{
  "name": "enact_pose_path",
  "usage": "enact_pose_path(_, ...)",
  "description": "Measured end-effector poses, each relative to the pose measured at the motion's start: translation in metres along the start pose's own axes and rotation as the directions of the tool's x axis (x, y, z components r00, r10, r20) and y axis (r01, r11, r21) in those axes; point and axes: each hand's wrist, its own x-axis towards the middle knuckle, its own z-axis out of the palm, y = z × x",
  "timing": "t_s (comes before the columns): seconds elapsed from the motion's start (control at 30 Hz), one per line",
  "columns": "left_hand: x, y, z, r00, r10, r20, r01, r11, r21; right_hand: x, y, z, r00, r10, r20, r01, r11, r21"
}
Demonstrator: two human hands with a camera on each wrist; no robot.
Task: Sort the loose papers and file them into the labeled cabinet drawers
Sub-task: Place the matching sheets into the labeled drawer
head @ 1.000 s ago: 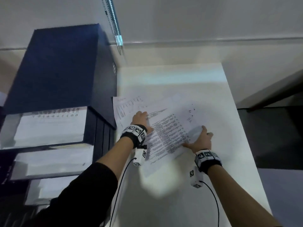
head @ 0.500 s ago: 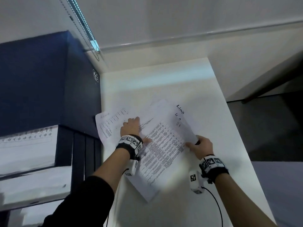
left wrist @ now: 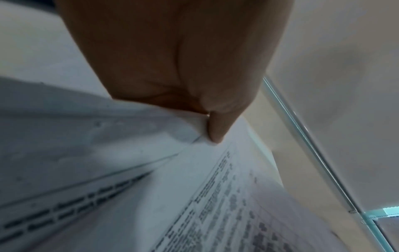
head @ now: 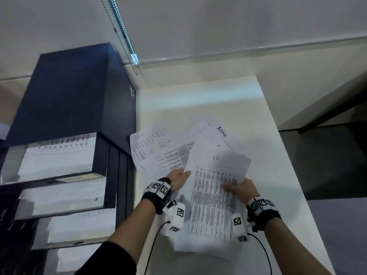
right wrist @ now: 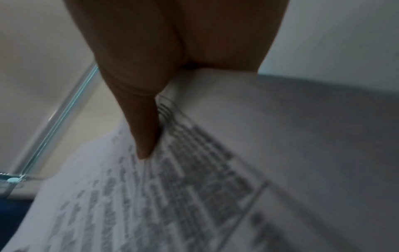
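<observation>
A printed sheet (head: 212,197) covered in dense columns of text is lifted off the white table (head: 274,147), held at both side edges. My left hand (head: 178,178) pinches its left edge, thumb on top (left wrist: 215,129). My right hand (head: 238,187) pinches the right edge, thumb lying across the print (right wrist: 144,136). More loose papers (head: 164,153) lie fanned on the table behind it, two headed "Admin" in handwriting. The dark blue cabinet (head: 69,92) stands at the left with three drawers (head: 57,157) pulled out, each holding white papers.
The open drawers stick out toward me at the left, stacked stepwise. The table's right edge drops to a dark floor (head: 327,165). A blind cord (head: 123,30) hangs by the wall behind the cabinet. Sensor cables trail from both wrists over the table.
Both hands pulled back toward me and lifted the printed sheet off the pile. The left hand moved from pressing the papers to pinching the sheet's left edge. The view tilted up.
</observation>
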Motion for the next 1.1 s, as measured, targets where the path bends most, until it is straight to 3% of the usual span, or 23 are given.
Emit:
enact_pose_path(0.13, -0.008, -0.015, 0.0, 0.984, 0.089, -0.155, -0.105, 0.99, -0.095, -0.01, -0.002, -0.014, 0.998, -0.068, 0.015, 0.068, 0.997, -0.025)
enact_pose_path(0.3, -0.016, -0.038, 0.008, 0.956, 0.017, -0.294, -0.114, 0.942, -0.315, -0.023, 0.001, -0.018, 0.956, -0.151, -0.251, 0.163, 0.986, 0.029)
enact_pose_path(0.4, -0.021, -0.049, 0.015, 0.911, -0.034, -0.41, -0.143, 0.908, -0.395, -0.028, 0.002, -0.009, 0.963, -0.152, -0.222, 0.166, 0.985, 0.044)
enact_pose_path(0.5, -0.024, -0.057, 0.014, 0.896, -0.025, -0.442, -0.212, 0.853, -0.477, -0.033, 0.003, -0.006, 0.966, -0.172, -0.194, 0.176, 0.984, 0.005)
enact_pose_path(0.67, -0.035, -0.068, -0.005, 0.861, -0.023, -0.508, -0.229, 0.875, -0.427, -0.038, 0.005, -0.014, 0.938, -0.204, -0.281, 0.187, 0.978, -0.088)
enact_pose_path(0.77, -0.035, -0.081, -0.009, 0.821, -0.082, -0.565, -0.212, 0.875, -0.434, -0.037, 0.013, -0.022, 0.917, -0.13, -0.377, 0.099, 0.99, -0.102)
enact_pose_path(0.87, -0.033, -0.093, 0.0, 0.799, -0.125, -0.588, -0.16, 0.898, -0.409, -0.041, 0.016, -0.018, 0.923, -0.079, -0.376, 0.029, 0.99, -0.135)
enact_pose_path(0.93, -0.032, -0.094, 0.009, 0.812, -0.095, -0.575, -0.139, 0.926, -0.35, -0.044, 0.016, -0.01, 0.948, -0.078, -0.308, 0.03, 0.987, -0.156)
enact_pose_path(1.03, -0.029, -0.093, 0.018, 0.886, -0.038, -0.462, -0.17, 0.9, -0.4, -0.047, 0.011, 0.007, 0.969, -0.075, -0.236, 0.041, 0.988, -0.147)
enact_pose_path(1.1, -0.028, -0.091, 0.021, 0.886, -0.026, -0.462, -0.208, 0.87, -0.447, -0.046, 0.007, 0.017, 0.975, -0.047, -0.219, 0.029, 0.996, -0.082)
